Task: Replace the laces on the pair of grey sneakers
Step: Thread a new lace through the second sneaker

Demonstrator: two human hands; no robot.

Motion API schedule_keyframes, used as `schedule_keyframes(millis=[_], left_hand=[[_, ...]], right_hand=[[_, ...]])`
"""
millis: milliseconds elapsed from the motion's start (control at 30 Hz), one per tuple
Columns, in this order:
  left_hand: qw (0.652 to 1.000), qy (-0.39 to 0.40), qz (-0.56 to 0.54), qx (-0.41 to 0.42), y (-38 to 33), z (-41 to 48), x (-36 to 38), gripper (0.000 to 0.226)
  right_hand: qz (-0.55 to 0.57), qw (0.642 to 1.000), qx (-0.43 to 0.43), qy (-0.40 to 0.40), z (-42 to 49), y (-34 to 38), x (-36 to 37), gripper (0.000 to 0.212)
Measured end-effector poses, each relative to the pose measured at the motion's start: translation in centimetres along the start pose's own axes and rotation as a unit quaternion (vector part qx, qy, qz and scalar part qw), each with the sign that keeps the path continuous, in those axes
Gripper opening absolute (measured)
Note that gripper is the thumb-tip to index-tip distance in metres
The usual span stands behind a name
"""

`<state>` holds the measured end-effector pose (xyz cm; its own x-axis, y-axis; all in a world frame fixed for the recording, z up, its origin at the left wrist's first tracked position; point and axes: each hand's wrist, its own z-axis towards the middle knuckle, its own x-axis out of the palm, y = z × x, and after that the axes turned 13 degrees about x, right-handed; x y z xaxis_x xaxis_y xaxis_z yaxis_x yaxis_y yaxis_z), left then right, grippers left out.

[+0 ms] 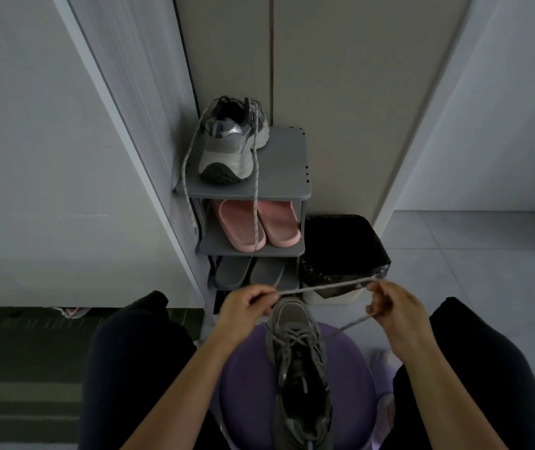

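Lace (pixel 321 288) is stretched above the toe of a sneaker (pixel 298 362) placed on a stool (pixel 246 384); it is pinched by the left hand (pixel 246 306) and gripped in the curled right hand (pixel 396 308). A second sneaker (pixel 230 141) is set on a rack (pixel 285 164).

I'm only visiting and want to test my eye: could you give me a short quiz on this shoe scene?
1. True or false: the left hand and right hand pinch one lace stretched between them.
2. What lies on the second shelf of the rack? A. pink slippers B. boots C. a folded towel
3. Fill in: one grey sneaker stands on the rack's ___ shelf.
Key: 1 true; 2 A; 3 top.
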<state>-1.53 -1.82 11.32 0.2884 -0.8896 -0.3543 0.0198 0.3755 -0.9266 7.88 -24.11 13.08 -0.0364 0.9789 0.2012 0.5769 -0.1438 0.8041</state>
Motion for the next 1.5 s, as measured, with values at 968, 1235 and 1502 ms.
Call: schedule_keyframes(millis=[968,1235,1502], left_hand=[[0.995,-0.013,0.015,-0.096,-1.2,-3.2,4.0,0.015],[0.982,0.067,0.159,-0.08,1.4,-6.9,5.5,0.027],[0.984,-0.104,-0.029,-0.142,0.0,-8.3,5.3,0.025]], right_hand=[[-0.534,0.808,-0.226,0.11,-1.2,-5.1,3.8,0.01],[-0.629,0.749,-0.191,0.083,-1.8,-6.8,4.2,0.017],[-0.65,0.733,-0.193,0.058,-2.2,-7.0,5.0,0.018]])
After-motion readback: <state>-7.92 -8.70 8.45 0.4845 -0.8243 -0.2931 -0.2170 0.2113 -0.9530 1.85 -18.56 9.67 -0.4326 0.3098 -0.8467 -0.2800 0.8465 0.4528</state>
